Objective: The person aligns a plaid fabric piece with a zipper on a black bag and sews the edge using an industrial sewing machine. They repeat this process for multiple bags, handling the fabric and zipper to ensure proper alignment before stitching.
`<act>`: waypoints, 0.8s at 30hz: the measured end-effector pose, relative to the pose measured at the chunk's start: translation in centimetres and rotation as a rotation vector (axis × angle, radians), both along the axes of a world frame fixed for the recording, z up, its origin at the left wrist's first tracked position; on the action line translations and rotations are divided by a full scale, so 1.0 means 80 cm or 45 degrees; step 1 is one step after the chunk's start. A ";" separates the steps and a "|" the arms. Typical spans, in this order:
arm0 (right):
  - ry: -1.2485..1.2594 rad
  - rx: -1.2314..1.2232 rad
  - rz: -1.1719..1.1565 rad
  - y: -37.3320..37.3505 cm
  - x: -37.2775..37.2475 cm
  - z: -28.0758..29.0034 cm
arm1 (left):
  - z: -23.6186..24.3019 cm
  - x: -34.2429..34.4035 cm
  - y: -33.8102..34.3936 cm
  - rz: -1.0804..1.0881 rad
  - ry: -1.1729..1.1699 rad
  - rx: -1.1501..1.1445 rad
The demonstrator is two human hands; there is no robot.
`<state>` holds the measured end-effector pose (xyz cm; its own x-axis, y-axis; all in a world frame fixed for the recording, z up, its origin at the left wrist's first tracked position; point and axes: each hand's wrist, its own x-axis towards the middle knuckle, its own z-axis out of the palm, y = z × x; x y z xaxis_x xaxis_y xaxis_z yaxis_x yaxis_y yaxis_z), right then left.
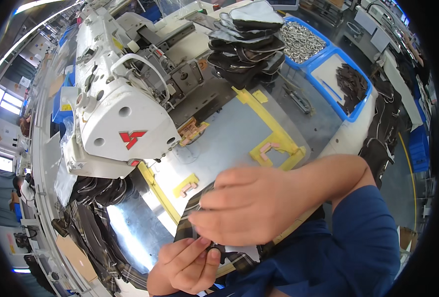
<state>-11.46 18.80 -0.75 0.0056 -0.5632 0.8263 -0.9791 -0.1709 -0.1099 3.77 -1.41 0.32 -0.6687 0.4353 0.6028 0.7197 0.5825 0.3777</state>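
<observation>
Close to my body, my left hand [192, 266] is closed, pinching a small dark part at the edge of a plaid fabric piece [184, 228]. My right hand [254, 205], slightly blurred, lies across the same piece with its fingers bent around it, fingertips close to the left ones. Most of the fabric is hidden under the right hand. Just beyond my hands is a clear sewing template [214, 143] edged with yellow tape and small pink blocks. A white industrial sewing machine [125, 119] stands over its far left side.
Stacked dark zippered pouches [246, 44] stand at the back. Blue trays hold metal rings [301, 42] and dark fabric tabs [350, 89]. A metal tool [298, 99] lies beside them. Plaid pieces [93, 237] pile up at left; dark pieces [380, 121] hang at right.
</observation>
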 end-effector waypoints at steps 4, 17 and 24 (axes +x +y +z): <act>0.012 0.182 0.132 0.010 0.002 -0.001 | -0.021 0.000 -0.014 -0.095 0.348 -0.249; -0.450 0.283 0.422 0.014 -0.015 0.011 | -0.024 -0.023 -0.014 0.032 0.321 -0.055; -0.283 0.188 0.267 0.005 -0.003 -0.012 | -0.011 -0.020 -0.015 0.023 0.260 -0.138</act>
